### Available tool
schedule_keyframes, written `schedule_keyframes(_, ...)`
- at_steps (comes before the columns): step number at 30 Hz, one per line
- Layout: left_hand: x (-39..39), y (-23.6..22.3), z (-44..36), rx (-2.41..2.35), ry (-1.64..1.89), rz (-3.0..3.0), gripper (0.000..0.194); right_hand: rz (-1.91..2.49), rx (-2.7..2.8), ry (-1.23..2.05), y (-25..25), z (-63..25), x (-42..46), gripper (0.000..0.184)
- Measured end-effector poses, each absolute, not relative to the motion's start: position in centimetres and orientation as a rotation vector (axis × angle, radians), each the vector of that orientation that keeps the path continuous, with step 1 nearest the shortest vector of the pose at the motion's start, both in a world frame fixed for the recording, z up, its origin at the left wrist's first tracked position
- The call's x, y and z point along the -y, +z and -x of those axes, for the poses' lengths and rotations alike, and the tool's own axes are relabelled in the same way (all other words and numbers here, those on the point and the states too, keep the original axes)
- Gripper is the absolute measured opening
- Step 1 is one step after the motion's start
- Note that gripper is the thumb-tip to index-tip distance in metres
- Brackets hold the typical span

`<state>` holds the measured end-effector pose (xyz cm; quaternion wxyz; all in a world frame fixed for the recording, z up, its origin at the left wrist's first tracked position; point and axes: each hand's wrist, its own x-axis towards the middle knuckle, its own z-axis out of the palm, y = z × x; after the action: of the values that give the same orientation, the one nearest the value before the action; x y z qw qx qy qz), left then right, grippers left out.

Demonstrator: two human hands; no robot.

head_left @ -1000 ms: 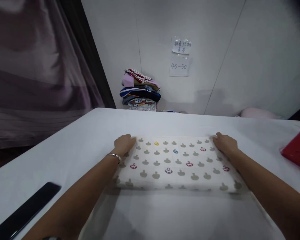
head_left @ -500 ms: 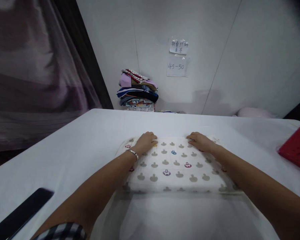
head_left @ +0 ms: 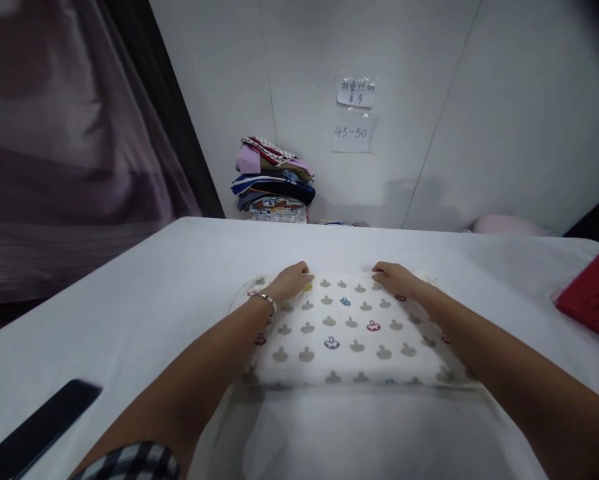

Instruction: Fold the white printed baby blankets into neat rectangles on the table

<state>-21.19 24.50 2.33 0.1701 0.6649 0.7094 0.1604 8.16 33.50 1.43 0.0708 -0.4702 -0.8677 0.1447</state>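
Observation:
A folded white cloth with rows of grey mushroom prints and a few red, blue, purple and yellow ones lies in front of me. My left hand, with a silver bracelet at its wrist, pinches the cloth's far edge toward the left. At the same edge, farther right, my right hand has its fingers curled onto the fabric. The cloth between the two hands lies fairly flat. My forearms cover parts of its left and right sides.
The cloth is on a white table. A dark flat phone-like object lies at the near left. A red perforated basket stands at the right edge. Behind the table are a stack of folded fabrics and paper signs on the wall.
The fingers of both hands have curled in and closed on the far edge of the cloth. The cloth has hardly moved.

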Motion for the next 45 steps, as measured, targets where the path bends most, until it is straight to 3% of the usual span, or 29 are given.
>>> schedule_keyframes(13, -24.3, 1.1, 21.9, -1.976, 0.436, -2.371, 0.028, 1.376, 2.693, 0.320, 1.1, -9.6, -34.4, 0.036)
schedule_keyframes(25, -25.0, 2.6, 21.8, -2.098, 0.051, -2.075, 0.034, 1.642, 2.710, 0.472, 2.9, -11.2, -34.7, 0.058)
schedule_keyframes(36, -23.5, 4.8, 22.2, -1.768, 0.052, -2.028, 0.033, 1.621, 2.694, 0.496, 3.8, -15.3, -34.6, 0.049)
schedule_keyframes(45, -25.3, 2.7, 22.0, -2.006, 0.037, -2.036, 0.029, 1.785, 2.627, 0.486, 1.5, -14.1, -37.4, 0.048)
